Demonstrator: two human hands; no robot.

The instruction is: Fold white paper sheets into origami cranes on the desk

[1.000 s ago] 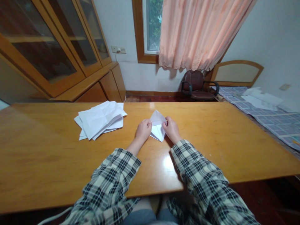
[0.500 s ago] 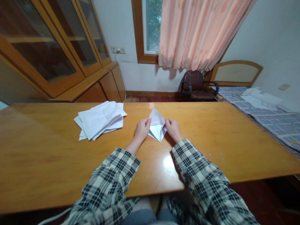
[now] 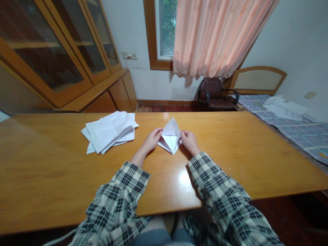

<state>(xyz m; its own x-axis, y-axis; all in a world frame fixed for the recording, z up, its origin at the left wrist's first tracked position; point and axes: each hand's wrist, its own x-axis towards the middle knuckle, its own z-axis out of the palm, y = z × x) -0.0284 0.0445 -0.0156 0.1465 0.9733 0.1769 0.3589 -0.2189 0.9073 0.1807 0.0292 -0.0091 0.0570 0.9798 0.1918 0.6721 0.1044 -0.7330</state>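
A folded sheet of white paper lies between my hands on the wooden table, with a pointed flap raised at its far end and a narrow tip towards me. My left hand pinches its left edge between thumb and fingers. On the opposite side, my right hand is closed on the right edge. The fingertips of both hands are partly hidden by the paper.
A loose stack of creased white sheets rests on the table to the left. Beyond the table stand a brown armchair, a glass-door cabinet and a bed with papers on it.
My left hand has shifted slightly to the left. The paper's left side has spread outward, and its raised flap looks taller and more pointed. My right hand has barely moved.
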